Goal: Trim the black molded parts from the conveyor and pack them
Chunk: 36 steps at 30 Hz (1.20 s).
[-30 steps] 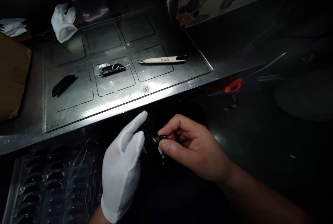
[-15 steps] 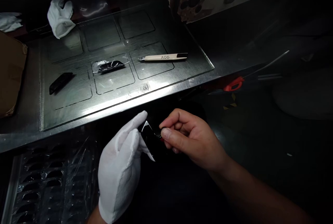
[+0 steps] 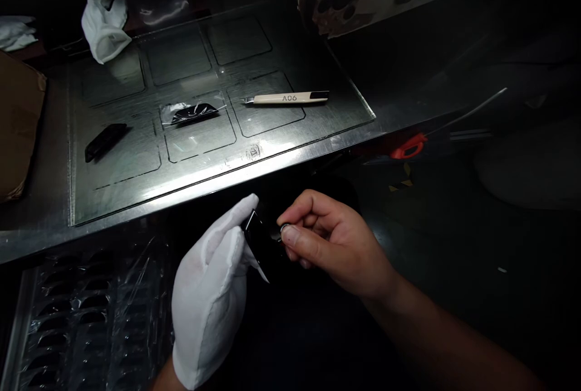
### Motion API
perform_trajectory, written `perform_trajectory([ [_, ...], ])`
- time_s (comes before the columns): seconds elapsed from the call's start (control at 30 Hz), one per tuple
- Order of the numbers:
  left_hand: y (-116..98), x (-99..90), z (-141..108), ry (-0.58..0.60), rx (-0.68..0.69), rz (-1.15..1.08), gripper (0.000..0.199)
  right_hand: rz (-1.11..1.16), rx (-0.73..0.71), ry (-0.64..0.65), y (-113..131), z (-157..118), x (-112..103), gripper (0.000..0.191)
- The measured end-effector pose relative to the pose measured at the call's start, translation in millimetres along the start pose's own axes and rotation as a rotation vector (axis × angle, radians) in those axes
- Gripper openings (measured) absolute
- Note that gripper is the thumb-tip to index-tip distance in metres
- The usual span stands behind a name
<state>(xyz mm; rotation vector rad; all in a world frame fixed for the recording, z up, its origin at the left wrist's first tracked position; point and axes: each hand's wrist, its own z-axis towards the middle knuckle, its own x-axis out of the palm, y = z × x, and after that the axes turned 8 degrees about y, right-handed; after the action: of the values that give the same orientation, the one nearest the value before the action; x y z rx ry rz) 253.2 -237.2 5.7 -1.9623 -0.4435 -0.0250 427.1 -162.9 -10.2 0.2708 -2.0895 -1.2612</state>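
Observation:
My left hand (image 3: pixel 211 288), in a white glove, grips a glossy black part (image 3: pixel 259 243) between thumb and fingers, below the front edge of the bench. Bare, my right hand (image 3: pixel 333 243) pinches a small dark round item (image 3: pixel 284 229) between thumb and forefinger, just right of the black part. Its other fingers are curled in. What the small item is cannot be made out, and the lower end of the black part melts into the dark background.
On the metal bench (image 3: pixel 195 182) lie a cutter marked A06 (image 3: pixel 285 98), a black piece in clear film (image 3: pixel 195 114) and another black piece (image 3: pixel 105 141). White gloves (image 3: pixel 104 28), a cardboard box (image 3: pixel 20 124), a tray of black parts (image 3: pixel 86 318) and a red-handled tool (image 3: pixel 408 147) surround it.
The black part has tilted slightly in my left hand, and its bright upper face shows less. A ring-like edge of the small item now shows at my right fingertips.

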Motion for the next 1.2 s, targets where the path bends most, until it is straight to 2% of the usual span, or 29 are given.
perform_trajectory([
  [0.1, 0, -0.1, -1, -0.051, -0.023, 0.134, 0.041, 0.008, -0.001, 0.001, 0, 0, 0, 0.021],
  [0.47, -2, 0.6, 1, -0.049, -0.056, 0.265, 0.053, -0.012, -0.027, 0.004, -3, 1, 1, 0.016],
  [0.63, -2, 2.2, 3, 0.059, -0.062, 0.302, 0.052, -0.024, -0.040, -0.015, -6, 2, 2, 0.018],
  [0.8, 2, 11.0, 2, 0.171, -0.126, 0.217, 0.063, -0.075, -0.072, -0.067, -9, 5, 6, 0.022],
  [0.87, 4, 13.5, 3, 0.133, -0.141, 0.259, 0.057, -0.110, -0.085, -0.088, -11, 6, 7, 0.023],
  [0.97, 7, 12.8, 4, 0.063, -0.072, 0.300, 0.043, -0.101, -0.084, -0.097, -13, 6, 8, 0.023],
  [1.1, 10, 9.7, 3, -0.004, -0.033, 0.377, 0.049, -0.027, -0.046, -0.110, -12, 6, 7, 0.024],
  [1.2, 9, 11.7, 3, 0.017, -0.035, 0.414, 0.049, -0.007, -0.018, -0.123, -11, 7, 4, 0.026],
])
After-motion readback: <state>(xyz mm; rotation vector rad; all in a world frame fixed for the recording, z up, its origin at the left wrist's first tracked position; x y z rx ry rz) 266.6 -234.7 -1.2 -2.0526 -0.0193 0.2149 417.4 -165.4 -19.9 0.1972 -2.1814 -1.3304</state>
